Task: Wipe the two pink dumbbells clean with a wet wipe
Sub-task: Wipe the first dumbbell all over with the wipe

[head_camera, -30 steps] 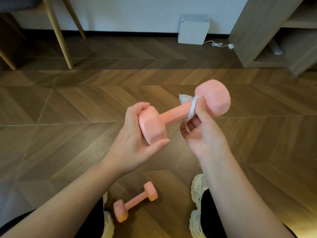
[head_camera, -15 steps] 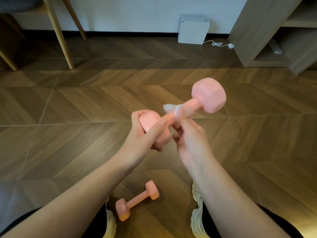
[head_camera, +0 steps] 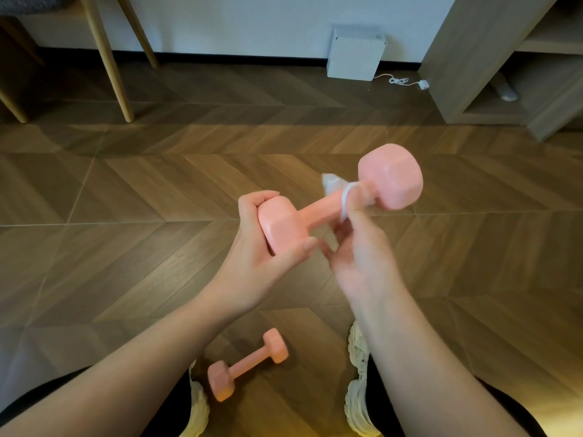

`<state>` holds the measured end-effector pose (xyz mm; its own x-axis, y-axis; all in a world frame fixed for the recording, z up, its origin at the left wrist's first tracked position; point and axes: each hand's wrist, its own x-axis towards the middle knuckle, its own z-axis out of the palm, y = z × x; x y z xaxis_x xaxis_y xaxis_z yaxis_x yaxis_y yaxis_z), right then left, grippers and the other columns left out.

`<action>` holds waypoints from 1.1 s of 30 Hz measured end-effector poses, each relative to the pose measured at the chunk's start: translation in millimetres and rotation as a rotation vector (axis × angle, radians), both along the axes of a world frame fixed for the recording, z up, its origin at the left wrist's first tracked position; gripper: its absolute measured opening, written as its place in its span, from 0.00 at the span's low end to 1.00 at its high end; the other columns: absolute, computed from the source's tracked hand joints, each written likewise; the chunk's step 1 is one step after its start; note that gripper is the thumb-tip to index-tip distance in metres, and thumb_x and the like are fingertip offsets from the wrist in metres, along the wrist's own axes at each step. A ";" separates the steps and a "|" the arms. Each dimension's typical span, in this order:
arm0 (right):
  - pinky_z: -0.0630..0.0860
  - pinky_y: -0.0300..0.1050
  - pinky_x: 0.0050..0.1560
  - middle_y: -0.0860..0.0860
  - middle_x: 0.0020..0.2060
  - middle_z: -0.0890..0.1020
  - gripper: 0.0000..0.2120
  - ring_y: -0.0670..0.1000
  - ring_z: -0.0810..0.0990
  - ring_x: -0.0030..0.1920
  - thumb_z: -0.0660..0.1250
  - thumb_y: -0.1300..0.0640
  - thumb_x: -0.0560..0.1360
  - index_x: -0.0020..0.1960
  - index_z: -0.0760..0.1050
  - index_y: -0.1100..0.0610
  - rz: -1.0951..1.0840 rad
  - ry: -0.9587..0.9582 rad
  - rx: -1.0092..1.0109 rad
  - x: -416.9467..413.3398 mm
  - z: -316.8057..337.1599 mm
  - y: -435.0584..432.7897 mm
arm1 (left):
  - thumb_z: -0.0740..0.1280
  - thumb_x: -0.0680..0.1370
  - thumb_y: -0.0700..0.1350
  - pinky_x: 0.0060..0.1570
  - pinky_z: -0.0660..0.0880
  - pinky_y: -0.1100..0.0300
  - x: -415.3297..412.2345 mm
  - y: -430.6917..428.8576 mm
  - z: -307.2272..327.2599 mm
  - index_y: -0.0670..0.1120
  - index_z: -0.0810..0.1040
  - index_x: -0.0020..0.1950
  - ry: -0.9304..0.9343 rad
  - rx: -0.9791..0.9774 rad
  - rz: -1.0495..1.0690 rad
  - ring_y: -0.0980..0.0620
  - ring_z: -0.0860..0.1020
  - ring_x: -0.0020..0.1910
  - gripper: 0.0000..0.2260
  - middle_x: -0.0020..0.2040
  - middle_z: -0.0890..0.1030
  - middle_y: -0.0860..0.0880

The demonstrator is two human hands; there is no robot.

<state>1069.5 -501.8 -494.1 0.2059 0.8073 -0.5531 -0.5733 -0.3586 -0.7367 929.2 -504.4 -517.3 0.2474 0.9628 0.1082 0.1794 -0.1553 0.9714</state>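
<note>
I hold one pink dumbbell (head_camera: pixel 321 212) up in front of me, tilted with its far head up to the right. My left hand (head_camera: pixel 252 257) grips its near head. My right hand (head_camera: pixel 359 250) pinches a white wet wipe (head_camera: pixel 342 190) wrapped around the bar right beside the far head. The second pink dumbbell (head_camera: pixel 247 364) lies on the floor between my feet.
Wooden herringbone floor (head_camera: pixel 126 216) all around. My two pale shoes (head_camera: pixel 358 402) flank the lying dumbbell. Chair legs (head_camera: pixel 107 58) stand at the back left, a white box (head_camera: pixel 355 53) with a cable by the wall, a wooden shelf unit (head_camera: pixel 504 58) at the back right.
My right hand slid the wipe along the bar toward the near head and back up to the far head. The left hand turned its grip on the near head.
</note>
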 end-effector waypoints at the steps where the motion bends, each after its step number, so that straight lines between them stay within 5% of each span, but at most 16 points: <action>1: 0.70 0.55 0.68 0.47 0.54 0.85 0.20 0.51 0.79 0.62 0.70 0.41 0.68 0.57 0.82 0.48 0.043 -0.007 -0.009 -8.4 -1.3 -4.5 | 0.70 0.69 0.61 0.43 0.74 0.66 0.8 0.4 -1.5 0.60 0.58 0.61 -0.004 0.017 0.012 0.63 0.73 0.50 0.28 0.57 0.67 0.57; 5: 0.73 0.58 0.67 0.48 0.45 0.87 0.14 0.53 0.82 0.57 0.73 0.45 0.61 0.45 0.83 0.47 0.062 0.029 -0.067 -24.6 -1.3 -10.2 | 0.71 0.70 0.60 0.46 0.76 0.65 -0.3 5.6 -5.4 0.55 0.57 0.65 0.046 0.079 0.030 0.60 0.75 0.55 0.31 0.59 0.67 0.59; 9: 0.66 0.59 0.71 0.47 0.50 0.86 0.07 0.52 0.78 0.63 0.72 0.47 0.69 0.43 0.86 0.47 -0.002 0.012 -0.037 -2.0 4.8 1.4 | 0.71 0.69 0.62 0.49 0.72 0.70 -8.6 5.1 -7.3 0.60 0.55 0.64 0.133 0.168 0.028 0.59 0.73 0.56 0.32 0.60 0.67 0.54; 13: 0.67 0.61 0.67 0.52 0.58 0.83 0.33 0.52 0.78 0.62 0.75 0.44 0.57 0.61 0.76 0.49 -0.141 0.098 -0.018 18.1 4.5 11.0 | 0.70 0.69 0.61 0.53 0.69 0.72 -13.1 4.7 -8.9 0.66 0.54 0.62 0.183 0.252 0.009 0.59 0.71 0.59 0.30 0.63 0.67 0.48; 15: 0.68 0.60 0.65 0.51 0.58 0.83 0.36 0.51 0.78 0.61 0.74 0.42 0.56 0.63 0.77 0.49 -0.123 0.124 -0.009 15.2 2.9 9.6 | 0.70 0.70 0.61 0.53 0.70 0.71 -13.0 5.5 -11.4 0.65 0.54 0.62 0.190 0.271 -0.004 0.61 0.70 0.59 0.30 0.62 0.67 0.49; 19: 0.75 0.54 0.60 0.50 0.50 0.84 0.20 0.51 0.80 0.55 0.71 0.43 0.68 0.57 0.82 0.49 0.082 0.097 -0.042 -9.4 -7.6 -2.5 | 0.70 0.69 0.63 0.49 0.73 0.68 -7.4 6.9 -15.3 0.60 0.53 0.64 0.156 0.171 0.011 0.61 0.72 0.56 0.33 0.60 0.66 0.55; 22: 0.75 0.57 0.65 0.54 0.49 0.86 0.10 0.57 0.82 0.56 0.73 0.50 0.72 0.52 0.81 0.51 0.078 0.157 -0.155 -18.0 -10.7 -5.1 | 0.71 0.68 0.63 0.50 0.74 0.67 -6.1 9.0 -14.3 0.65 0.54 0.62 0.187 0.142 0.006 0.61 0.73 0.58 0.31 0.60 0.68 0.54; 27: 0.69 0.57 0.68 0.51 0.50 0.86 0.06 0.52 0.80 0.58 0.71 0.52 0.73 0.48 0.84 0.51 -0.014 0.119 -0.087 4.5 -7.9 6.7 | 0.70 0.68 0.62 0.41 0.76 0.64 -4.9 10.3 -3.4 0.55 0.61 0.59 0.008 -0.161 -0.031 0.64 0.77 0.45 0.27 0.55 0.72 0.53; 30: 0.68 0.56 0.67 0.50 0.55 0.85 0.20 0.49 0.80 0.59 0.73 0.47 0.67 0.57 0.80 0.51 -0.093 0.109 0.030 20.5 -5.4 16.1 | 0.67 0.65 0.65 0.35 0.79 0.53 -9.4 12.5 -0.8 0.48 0.64 0.62 -0.232 -0.510 -0.061 0.51 0.81 0.37 0.33 0.51 0.77 0.44; 33: 0.70 0.57 0.66 0.51 0.59 0.83 0.32 0.51 0.79 0.61 0.73 0.42 0.63 0.65 0.78 0.52 -0.050 0.089 0.089 19.7 -7.7 14.8 | 0.67 0.66 0.66 0.32 0.77 0.52 -13.0 12.2 -0.5 0.41 0.63 0.67 -0.320 -0.617 -0.076 0.43 0.79 0.34 0.40 0.42 0.79 0.39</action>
<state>1089.2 -486.9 -501.7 0.2002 0.8437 -0.4980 -0.6537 -0.2636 -0.7094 916.1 -492.2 -517.8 0.3634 0.8532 -0.3743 -0.1197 0.4412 0.8894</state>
